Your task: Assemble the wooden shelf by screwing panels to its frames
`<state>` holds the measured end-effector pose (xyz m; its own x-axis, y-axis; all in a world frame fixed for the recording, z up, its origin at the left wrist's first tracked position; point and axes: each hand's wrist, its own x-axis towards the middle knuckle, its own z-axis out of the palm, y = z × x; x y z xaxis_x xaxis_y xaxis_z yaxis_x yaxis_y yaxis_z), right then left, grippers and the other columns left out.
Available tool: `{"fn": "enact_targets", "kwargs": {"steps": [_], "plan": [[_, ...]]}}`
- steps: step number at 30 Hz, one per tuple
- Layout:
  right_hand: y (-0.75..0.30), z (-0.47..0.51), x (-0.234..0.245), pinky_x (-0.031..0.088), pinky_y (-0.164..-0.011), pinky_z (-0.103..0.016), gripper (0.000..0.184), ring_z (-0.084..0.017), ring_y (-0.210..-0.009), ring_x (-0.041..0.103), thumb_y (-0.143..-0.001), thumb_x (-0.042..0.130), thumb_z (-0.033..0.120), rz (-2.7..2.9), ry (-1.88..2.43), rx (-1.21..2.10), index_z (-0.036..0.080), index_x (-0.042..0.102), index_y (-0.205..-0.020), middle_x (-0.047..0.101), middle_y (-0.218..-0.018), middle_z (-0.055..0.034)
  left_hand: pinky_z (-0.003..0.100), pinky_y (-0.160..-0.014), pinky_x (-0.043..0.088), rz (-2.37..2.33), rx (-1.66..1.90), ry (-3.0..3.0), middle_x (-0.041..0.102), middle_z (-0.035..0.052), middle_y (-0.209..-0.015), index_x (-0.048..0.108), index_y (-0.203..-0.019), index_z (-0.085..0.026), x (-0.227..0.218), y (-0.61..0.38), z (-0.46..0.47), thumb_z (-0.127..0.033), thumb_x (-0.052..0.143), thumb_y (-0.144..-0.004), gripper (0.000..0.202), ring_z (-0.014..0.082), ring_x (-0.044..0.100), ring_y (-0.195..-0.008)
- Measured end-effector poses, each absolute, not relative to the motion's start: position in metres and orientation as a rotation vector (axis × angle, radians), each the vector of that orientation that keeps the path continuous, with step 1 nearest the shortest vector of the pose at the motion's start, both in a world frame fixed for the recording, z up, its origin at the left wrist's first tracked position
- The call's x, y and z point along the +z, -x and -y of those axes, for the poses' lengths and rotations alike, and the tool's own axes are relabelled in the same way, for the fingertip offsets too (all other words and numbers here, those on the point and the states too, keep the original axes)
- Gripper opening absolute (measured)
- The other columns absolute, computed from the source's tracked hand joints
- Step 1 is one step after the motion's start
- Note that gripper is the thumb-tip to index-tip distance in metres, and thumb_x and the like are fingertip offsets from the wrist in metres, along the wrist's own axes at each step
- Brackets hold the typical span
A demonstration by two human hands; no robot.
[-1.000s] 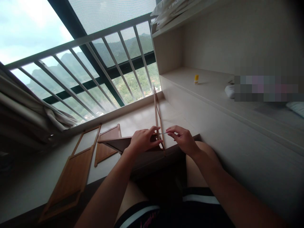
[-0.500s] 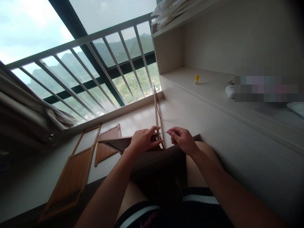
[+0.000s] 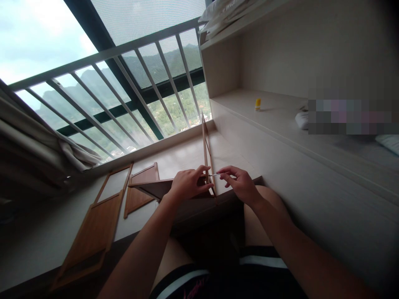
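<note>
At the left edge of the frame you have a bunched curtain (image 3: 37,141), with a railing (image 3: 107,54) slanting across the upper left. Below it, at lower left, a long wooden panel (image 3: 99,220) lies on the pale ledge (image 3: 183,153), and a smaller wooden panel (image 3: 145,173) lies just right of it. A slanted panel (image 3: 152,187) runs to your left hand (image 3: 188,182) near the centre; its fingers hold the panel's end, thumb and forefinger parted beside the narrow upright frame (image 3: 205,143). Right of that, your right hand (image 3: 239,182) pinches a thin metal rod (image 3: 215,174) in narrow fingers, the rod's tip at the frame. Further right, a yellow-capped bottle (image 3: 257,104) stands on a shelf (image 3: 230,97).
</note>
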<state>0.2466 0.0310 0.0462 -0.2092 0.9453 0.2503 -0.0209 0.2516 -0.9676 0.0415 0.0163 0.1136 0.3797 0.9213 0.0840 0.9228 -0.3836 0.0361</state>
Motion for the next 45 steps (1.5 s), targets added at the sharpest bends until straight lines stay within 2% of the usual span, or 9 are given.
{"fn": "enact_targets", "kwargs": {"steps": [5, 18, 22, 27, 34, 38, 45], "plan": [[-0.2461, -0.0308, 0.0453, 0.057, -0.057, -0.027, 0.029, -0.02, -0.087, 0.063, -0.084, 0.06, 0.044, 1.472, 0.903, 1.16, 0.021, 0.071, -0.099, 0.069, -0.1, -0.0057, 0.029, -0.069, 0.044, 1.75, -0.139, 2.595, 0.072, 0.0008, -0.094, 0.046, -0.13, -0.033, 0.1132, -0.0416, -0.0163, -0.067, 0.048, -0.082, 0.059, 0.0241, 0.068, -0.089], [-0.2445, -0.0311, 0.0421, 0.057, -0.057, -0.027, 0.028, -0.02, -0.088, 0.063, -0.085, 0.059, 0.044, 1.483, 0.924, 1.135, 0.022, 0.07, -0.099, 0.069, -0.107, -0.0054, 0.03, -0.068, 0.044, 1.728, -0.14, 2.597, 0.072, 0.0008, -0.094, 0.045, -0.131, -0.033, 0.1126, -0.0409, -0.0166, -0.068, 0.047, -0.082, 0.06, 0.0245, 0.068, -0.089], [-0.2453, -0.0312, 0.0435, 0.053, -0.054, -0.026, 0.03, -0.018, -0.076, 0.063, -0.084, 0.06, 0.046, 1.489, 0.949, 1.146, 0.019, 0.069, -0.095, 0.071, -0.088, -0.0058, 0.03, -0.069, 0.044, 1.724, -0.144, 2.602, 0.072, 0.0009, -0.096, 0.045, -0.131, -0.034, 0.1122, -0.0405, -0.0169, -0.069, 0.046, -0.082, 0.06, 0.0243, 0.068, -0.09], [-0.245, -0.0305, 0.0464, 0.046, -0.05, -0.024, 0.032, -0.012, -0.053, 0.056, -0.088, 0.055, 0.047, 1.498, 0.918, 1.287, 0.016, 0.066, -0.087, 0.065, -0.061, -0.0023, 0.03, -0.068, 0.044, 1.721, -0.129, 2.588, 0.072, 0.0007, -0.094, 0.046, -0.13, -0.033, 0.1122, -0.0407, -0.0167, -0.07, 0.045, -0.082, 0.061, 0.0244, 0.068, -0.089], [-0.2457, -0.032, 0.0475, 0.038, -0.045, -0.023, 0.034, -0.01, -0.043, 0.047, -0.086, 0.057, 0.049, 1.448, 0.958, 1.301, 0.016, 0.066, -0.086, 0.054, -0.047, 0.0025, 0.029, -0.067, 0.043, 1.716, -0.129, 2.592, 0.072, -0.0005, -0.094, 0.046, -0.13, -0.034, 0.1128, -0.0409, -0.0166, -0.071, 0.044, -0.082, 0.061, 0.0238, 0.068, -0.088], [-0.2495, -0.033, 0.0485, 0.039, -0.046, -0.023, 0.031, -0.011, -0.049, 0.05, -0.085, 0.059, 0.047, 1.469, 0.952, 1.227, 0.017, 0.067, -0.087, 0.057, -0.054, 0.0012, 0.029, -0.066, 0.043, 1.71, -0.138, 2.589, 0.072, -0.0006, -0.094, 0.045, -0.13, -0.034, 0.1124, -0.0406, -0.0171, -0.07, 0.045, -0.082, 0.061, 0.0237, 0.068, -0.088], [-0.2527, -0.0316, 0.0466, 0.049, -0.055, -0.026, 0.025, -0.017, -0.074, 0.062, -0.085, 0.059, 0.04, 1.6, 0.968, 1.091, 0.02, 0.07, -0.096, 0.07, -0.086, -0.0046, 0.029, -0.066, 0.043, 1.706, -0.154, 2.591, 0.072, -0.0006, -0.094, 0.046, -0.13, -0.034, 0.1118, -0.0408, -0.0164, -0.069, 0.046, -0.082, 0.06, 0.0237, 0.068, -0.087]]}}
